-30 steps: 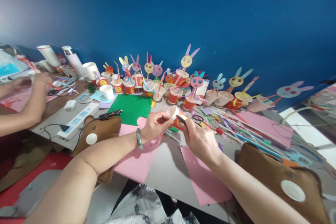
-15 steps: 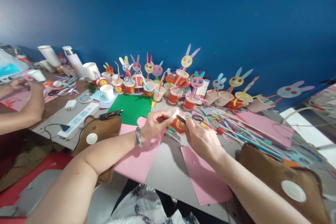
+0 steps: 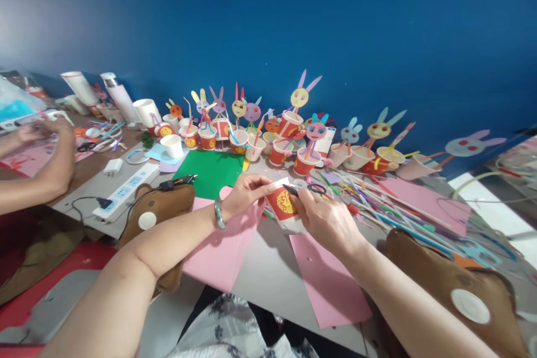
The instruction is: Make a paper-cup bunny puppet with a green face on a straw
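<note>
My left hand (image 3: 251,190) pinches the white rim of a red paper cup (image 3: 284,204) with a gold emblem. The cup is tilted, its printed side facing me. In my right hand (image 3: 319,212) is a slim dark pointed tool (image 3: 289,189), its tip at the cup's rim; its exact kind is hard to make out. My right fingers hide part of the cup's right side. Just behind that hand shows a black loop handle (image 3: 316,188), perhaps of scissors. Pink paper (image 3: 226,251) lies under my left wrist, and another pink sheet (image 3: 329,285) under my right forearm.
Several cups with paper rabbit heads (image 3: 308,162) line the blue wall. Coloured strips (image 3: 390,212) are piled at right. A green sheet (image 3: 210,173), a power strip (image 3: 130,190) and brown cushions (image 3: 453,285) lie around. At left, another person's hands (image 3: 54,128) are at work.
The cup has turned and tilted so that more of its red side and gold emblem shows. My hands have barely shifted. At left, the other person's hands moved slightly.
</note>
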`<state>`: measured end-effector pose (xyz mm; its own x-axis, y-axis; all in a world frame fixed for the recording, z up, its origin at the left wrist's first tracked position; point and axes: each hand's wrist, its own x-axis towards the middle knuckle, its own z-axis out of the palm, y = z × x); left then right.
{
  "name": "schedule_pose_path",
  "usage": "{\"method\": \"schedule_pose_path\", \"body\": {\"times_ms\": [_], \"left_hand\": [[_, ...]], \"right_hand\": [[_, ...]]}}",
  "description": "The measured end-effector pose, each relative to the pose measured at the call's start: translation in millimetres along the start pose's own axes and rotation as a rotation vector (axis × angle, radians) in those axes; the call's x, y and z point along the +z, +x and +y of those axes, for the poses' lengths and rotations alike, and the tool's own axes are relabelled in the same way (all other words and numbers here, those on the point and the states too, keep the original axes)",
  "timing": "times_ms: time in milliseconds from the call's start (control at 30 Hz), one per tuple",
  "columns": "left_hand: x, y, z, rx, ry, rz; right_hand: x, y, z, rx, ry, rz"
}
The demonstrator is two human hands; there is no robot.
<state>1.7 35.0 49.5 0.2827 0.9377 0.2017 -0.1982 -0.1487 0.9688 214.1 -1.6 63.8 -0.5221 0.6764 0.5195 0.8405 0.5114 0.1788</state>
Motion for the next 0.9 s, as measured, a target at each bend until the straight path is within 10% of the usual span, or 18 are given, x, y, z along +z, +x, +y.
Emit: {"method": "schedule_pose_path", "body": {"times_ms": [900], "left_hand": [[-3.7,1,10,-0.011,0.033,-0.063]], "right_hand": [[-12,3,-4,0.08,0.001,-0.085]]}}
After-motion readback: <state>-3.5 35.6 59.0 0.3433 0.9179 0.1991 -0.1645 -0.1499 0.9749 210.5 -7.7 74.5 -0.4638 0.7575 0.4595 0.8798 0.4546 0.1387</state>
